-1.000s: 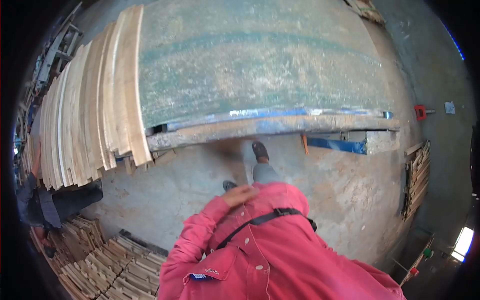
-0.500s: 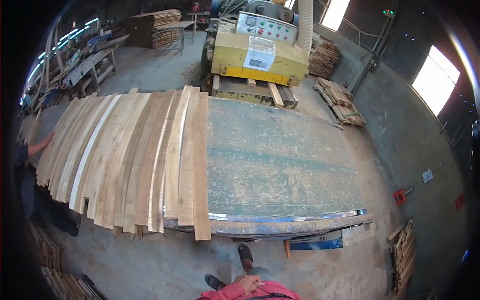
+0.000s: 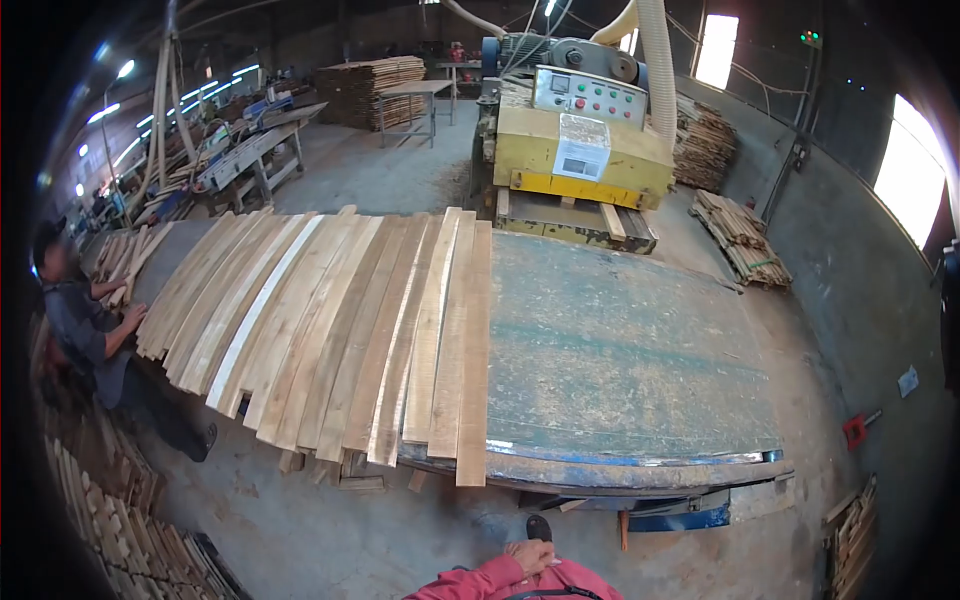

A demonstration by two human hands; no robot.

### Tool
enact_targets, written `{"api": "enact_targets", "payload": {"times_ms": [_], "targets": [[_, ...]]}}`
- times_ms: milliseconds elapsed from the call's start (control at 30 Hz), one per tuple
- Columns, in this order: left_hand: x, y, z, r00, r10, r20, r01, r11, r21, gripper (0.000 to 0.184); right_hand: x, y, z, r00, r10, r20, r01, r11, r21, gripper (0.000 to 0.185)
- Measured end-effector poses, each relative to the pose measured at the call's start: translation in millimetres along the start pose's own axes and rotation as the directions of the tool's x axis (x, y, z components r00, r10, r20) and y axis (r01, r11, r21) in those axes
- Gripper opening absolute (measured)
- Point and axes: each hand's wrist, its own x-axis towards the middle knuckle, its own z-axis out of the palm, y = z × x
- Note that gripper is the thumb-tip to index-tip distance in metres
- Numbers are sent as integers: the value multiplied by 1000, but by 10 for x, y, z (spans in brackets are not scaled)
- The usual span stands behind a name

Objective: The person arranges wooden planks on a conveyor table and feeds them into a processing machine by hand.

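My left hand [image 3: 530, 556] is at the bottom, in front of my red shirt [image 3: 570, 578], with its fingers bent and pressed together; no object shows in it. My right hand cannot be made out. Beyond my hand stands a large table with a worn green top [image 3: 630, 350]. Long wooden boards [image 3: 340, 330] lie side by side across its left part, their near ends uneven and overhanging the edge. One board [image 3: 262, 310] among them is whitish.
A co-worker [image 3: 90, 330] stands at the left end, hands by the boards. Behind the table is a yellow machine [image 3: 585, 150] with a button panel [image 3: 590, 97]. Wood stacks [image 3: 740, 238] stand at the right and lower left [image 3: 130, 520]. A red tool [image 3: 855, 432] is at the right.
The view has tilted up, bringing the machine and then more of the workshop into sight. My left hand stays by my shirt, its fingers more bent than at first.
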Motion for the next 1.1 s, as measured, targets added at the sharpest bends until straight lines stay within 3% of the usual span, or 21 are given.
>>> {"api": "enact_targets", "payload": {"times_ms": [67,167,267,300,367,400,433,467,500,533,567,667,733,867,967,1100], "targets": [[-77,-271,19,985,80,-151,-83,996,-14,29,-38,16,-43,1000,-14,-6,14,1000,-16,13],[-360,-279,-304,957,-70,-280,39,993,-113,27,-75,85,-141,999,-43,-15,42,997,-63,12],[-881,154,-865,968,-162,-191,116,966,-230,26,-133,46,-228,980,-201,-4,195,957,-216,11],[-985,195,-963,969,-109,-221,42,957,-287,26,-159,-81,-206,938,-340,68,344,887,-309,11],[-1245,274,-982,966,-38,-256,-77,902,-425,26,-128,-530,47,677,-594,434,732,484,-480,27],[-1315,350,-1019,940,-82,-330,-66,908,-414,22,-618,-934,369,591,-565,576,797,303,-522,28],[-1374,340,-1039,926,-230,-299,76,890,-450,27,-970,-1181,657,493,-494,717,870,306,-387,33],[-1398,282,-1013,861,-274,-427,97,915,-392,20,-1474,-1440,914,487,-350,800,865,318,-388,31],[-1393,232,-991,756,-349,-554,-3,845,-535,12,-1621,-1525,1059,473,-226,851,872,254,-418,31],[-1405,108,-1010,657,-329,-678,12,904,-427,9,-1650,-1530,1125,444,-100,890,887,187,-421,33],[-1454,60,-1074,582,-448,-678,28,845,-534,9,-1596,-1556,1135,415,-35,909,894,203,-400,33],[-1597,254,-1337,489,-516,-703,57,823,-565,11,-1483,-1757,1151,283,42,958,939,190,-285,36],[-1660,344,-1398,453,-532,-715,82,824,-561,10,-1470,-1802,1113,184,2,983,972,147,-182,39],[-1557,445,-1281,507,-502,-701,189,858,-478,8,-1407,-1958,1154,177,57,983,983,37,-179,40],[-1336,723,-1394,575,-452,-682,261,891,-370,7,-1292,-2099,1194,154,93,984,984,72,-161,39],[-1061,721,-1633,496,-377,-783,246,925,-290,9,-1356,-2378,1226,97,115,989,984,-162,-78,31]]}}
